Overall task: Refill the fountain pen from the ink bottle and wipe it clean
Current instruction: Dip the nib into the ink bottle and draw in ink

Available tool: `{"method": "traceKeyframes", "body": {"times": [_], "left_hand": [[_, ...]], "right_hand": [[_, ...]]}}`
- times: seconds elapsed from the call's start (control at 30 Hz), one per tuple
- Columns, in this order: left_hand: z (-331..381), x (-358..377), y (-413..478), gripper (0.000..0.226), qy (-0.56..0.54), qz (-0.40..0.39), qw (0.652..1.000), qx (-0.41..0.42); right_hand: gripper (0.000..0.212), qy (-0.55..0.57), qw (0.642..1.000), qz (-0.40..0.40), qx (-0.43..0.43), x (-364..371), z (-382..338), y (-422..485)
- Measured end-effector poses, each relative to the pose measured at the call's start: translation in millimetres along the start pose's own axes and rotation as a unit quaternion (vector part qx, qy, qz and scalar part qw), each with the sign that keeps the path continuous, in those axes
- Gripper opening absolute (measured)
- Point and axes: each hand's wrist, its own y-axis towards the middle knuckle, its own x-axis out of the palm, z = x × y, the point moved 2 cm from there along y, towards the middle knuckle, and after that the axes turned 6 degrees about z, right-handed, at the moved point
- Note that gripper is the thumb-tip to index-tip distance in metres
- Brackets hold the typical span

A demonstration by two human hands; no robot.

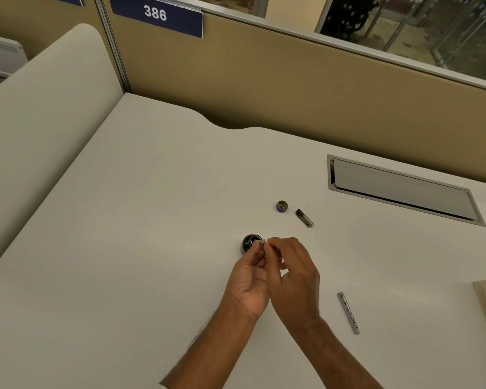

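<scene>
Fountain pen part (262, 243) is pinched between the left hand (250, 279) and right hand (295, 276), just beside the open ink bottle (248, 243). The bottle cap (282, 206) lies farther back.

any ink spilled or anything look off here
Nothing stands out. No ink shows on the desk; the ink bottle stands upright and open, its lid, the pen cap and barrel lie apart.

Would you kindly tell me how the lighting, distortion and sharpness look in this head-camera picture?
Head view: dim, warm, even light, no glare on the desk; wide-angle bending tilts and curves the partition; the small part pinched between the left hand and right hand is too soft to identify.
</scene>
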Motion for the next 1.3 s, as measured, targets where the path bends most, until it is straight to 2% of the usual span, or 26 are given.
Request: {"method": "traceKeyframes", "body": {"times": [0.27,0.43,1.0,1.3], "left_hand": [[-1.4,2.5,-6.1,0.024,-0.014,-0.022,1.000,-0.010],[-1.9,2.7,-6.1,0.039,-0.030,-0.021,0.999,-0.010],[-2.0,2.7,-2.4,0.042,-0.025,-0.010,1.000,-0.009],[-3.7,3.6,-5.5,0.047,-0.053,-0.021,0.998,-0.038]], "right_hand": [[0.022,-0.014,1.000,-0.005,0.007,-0.8,-4.8,1.1],[0.014,-0.016,1.000,-0.002,-0.004,0.5,-6.8,3.2],[0.016,-0.011,1.000,0.003,-0.010,5.3,-10.7,2.8],[0.013,-0.004,1.000,0.010,0.000,3.9,-13.2,4.2]]}}
